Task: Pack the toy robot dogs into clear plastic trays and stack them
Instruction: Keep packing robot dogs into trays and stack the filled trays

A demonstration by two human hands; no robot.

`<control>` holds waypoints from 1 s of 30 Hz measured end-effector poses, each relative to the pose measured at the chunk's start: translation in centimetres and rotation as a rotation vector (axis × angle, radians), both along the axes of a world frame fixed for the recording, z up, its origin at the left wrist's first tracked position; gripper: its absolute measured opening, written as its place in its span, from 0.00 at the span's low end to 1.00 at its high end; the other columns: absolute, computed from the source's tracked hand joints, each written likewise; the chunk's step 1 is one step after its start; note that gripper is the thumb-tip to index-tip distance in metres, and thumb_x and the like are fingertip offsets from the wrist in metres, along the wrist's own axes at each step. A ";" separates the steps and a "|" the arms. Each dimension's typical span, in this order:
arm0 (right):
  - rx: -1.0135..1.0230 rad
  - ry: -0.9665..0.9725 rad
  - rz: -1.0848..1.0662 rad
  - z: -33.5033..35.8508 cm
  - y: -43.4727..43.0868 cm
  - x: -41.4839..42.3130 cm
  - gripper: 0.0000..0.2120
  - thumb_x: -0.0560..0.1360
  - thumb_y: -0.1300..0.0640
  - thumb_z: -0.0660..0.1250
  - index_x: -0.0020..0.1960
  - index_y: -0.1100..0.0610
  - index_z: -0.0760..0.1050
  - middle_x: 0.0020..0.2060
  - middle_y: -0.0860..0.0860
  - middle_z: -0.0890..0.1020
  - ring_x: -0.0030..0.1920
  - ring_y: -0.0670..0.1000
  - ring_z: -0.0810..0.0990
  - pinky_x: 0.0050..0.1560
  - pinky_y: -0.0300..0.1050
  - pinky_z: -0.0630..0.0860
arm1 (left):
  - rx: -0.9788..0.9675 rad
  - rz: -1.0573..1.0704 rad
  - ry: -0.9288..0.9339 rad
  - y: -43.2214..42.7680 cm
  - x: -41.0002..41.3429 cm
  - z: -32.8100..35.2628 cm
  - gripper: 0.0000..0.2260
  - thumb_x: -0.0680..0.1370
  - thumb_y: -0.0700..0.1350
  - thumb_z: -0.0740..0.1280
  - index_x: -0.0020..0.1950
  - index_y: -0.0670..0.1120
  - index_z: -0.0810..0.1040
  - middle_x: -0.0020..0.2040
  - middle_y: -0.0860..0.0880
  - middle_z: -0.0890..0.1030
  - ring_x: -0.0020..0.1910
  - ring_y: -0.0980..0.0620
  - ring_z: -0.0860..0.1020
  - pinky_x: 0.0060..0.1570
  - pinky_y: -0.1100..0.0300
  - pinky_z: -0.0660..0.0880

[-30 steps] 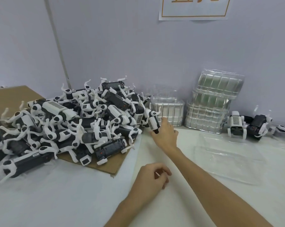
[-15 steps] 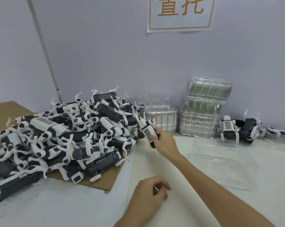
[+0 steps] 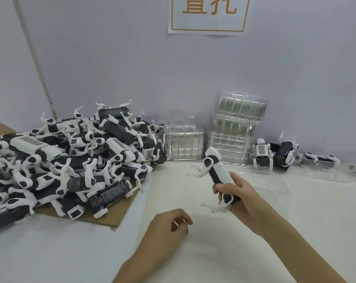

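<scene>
soft even light — edges warped, blurry

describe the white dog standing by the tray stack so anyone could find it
Find the tall stack of clear trays against the back wall. Two toy robot dogs sit just right of it. The white dog is nearest the stack and shows a barcode label, unlike its black neighbour.

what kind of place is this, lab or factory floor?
Most likely a factory packing bench, not a lab: a heap of identical toy robot dogs dumped on a cardboard sheet, stacks of clear plastic trays against the wall, and a printed sign above them.
</scene>
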State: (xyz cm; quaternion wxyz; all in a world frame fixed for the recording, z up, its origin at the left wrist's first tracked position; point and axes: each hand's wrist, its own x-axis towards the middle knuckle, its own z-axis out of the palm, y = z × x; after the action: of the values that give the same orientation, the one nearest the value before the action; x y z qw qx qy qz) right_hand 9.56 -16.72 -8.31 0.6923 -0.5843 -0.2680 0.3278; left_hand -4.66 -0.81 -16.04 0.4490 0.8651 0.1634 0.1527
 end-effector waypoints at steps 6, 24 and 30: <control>0.297 -0.061 -0.323 1.7 -4.0 3.3 0.14 0.70 0.60 0.68 0.56 0.59 0.76 0.49 0.54 0.78 0.49 0.52 0.74 0.57 0.49 0.69 | 0.269 -0.042 0.022 -1.1 0.4 -0.2 0.11 0.80 0.49 0.64 0.59 0.64 0.72 0.51 0.63 0.77 0.37 0.59 0.74 0.47 0.62 0.74; 0.569 0.300 -0.338 0.9 -8.0 7.1 0.12 0.71 0.59 0.68 0.53 0.60 0.81 0.46 0.57 0.83 0.41 0.54 0.82 0.41 0.44 0.78 | 0.768 -0.258 -0.335 -3.2 7.3 1.0 0.11 0.79 0.51 0.63 0.60 0.53 0.78 0.58 0.58 0.78 0.65 0.54 0.71 0.62 0.59 0.65; 0.145 -0.485 -0.509 1.1 -6.1 4.7 0.21 0.70 0.60 0.75 0.60 0.48 0.77 0.49 0.49 0.85 0.46 0.49 0.83 0.40 0.39 0.79 | 0.574 -0.183 -0.473 -1.9 0.8 -1.1 0.26 0.74 0.52 0.69 0.70 0.57 0.66 0.63 0.61 0.73 0.63 0.62 0.71 0.62 0.65 0.68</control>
State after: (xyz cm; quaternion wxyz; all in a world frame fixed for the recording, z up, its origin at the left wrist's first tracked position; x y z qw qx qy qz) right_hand 14.30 -22.78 -7.17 0.7075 -0.6426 -0.2931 -0.0232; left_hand -3.89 -2.67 -17.15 0.2255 0.9075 -0.0722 0.3470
